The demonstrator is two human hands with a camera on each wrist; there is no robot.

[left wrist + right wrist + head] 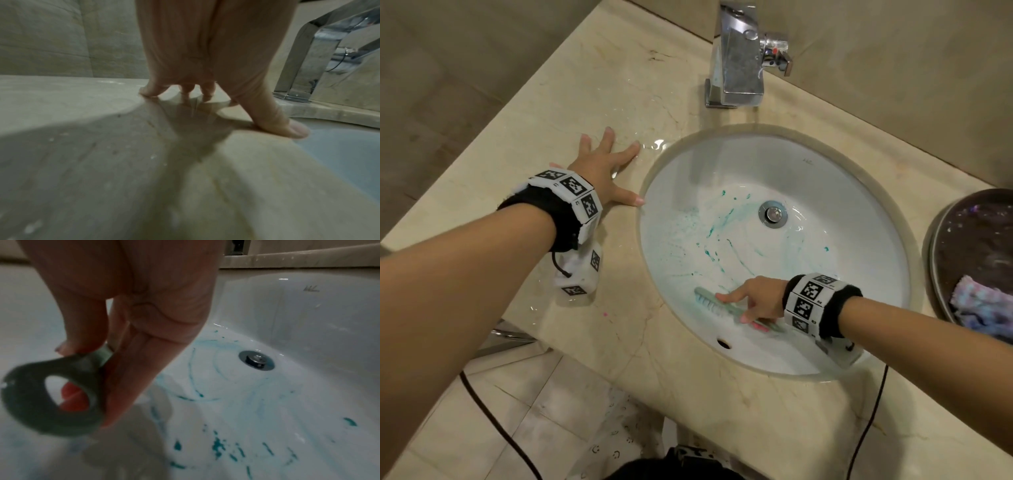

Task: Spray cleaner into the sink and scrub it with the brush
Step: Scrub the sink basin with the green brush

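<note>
The white oval sink (842, 178) is streaked and spotted with teal cleaner (717, 222) around the metal drain (773, 213). My right hand (751, 301) grips a pale green brush (709, 301) by its handle, index finger stretched along the top, bristles against the near left wall of the basin. In the right wrist view the brush's looped handle end (30, 402) shows below my right hand (115, 340), with teal cleaner (218, 446) spattered over the sink (308, 313) wall. My left hand (602, 171) lies flat with spread fingers on the beige counter (551, 102); my left hand's (205, 73) thumb reaches the sink's edge.
A chrome faucet (743, 58) stands behind the sink, also seen as the faucet (320, 56) at the right of the left wrist view. Water pools on the counter near my left fingers. A dark round basin (941, 240) with a pastel cloth (979, 305) sits at the right. The floor lies below the counter's front edge.
</note>
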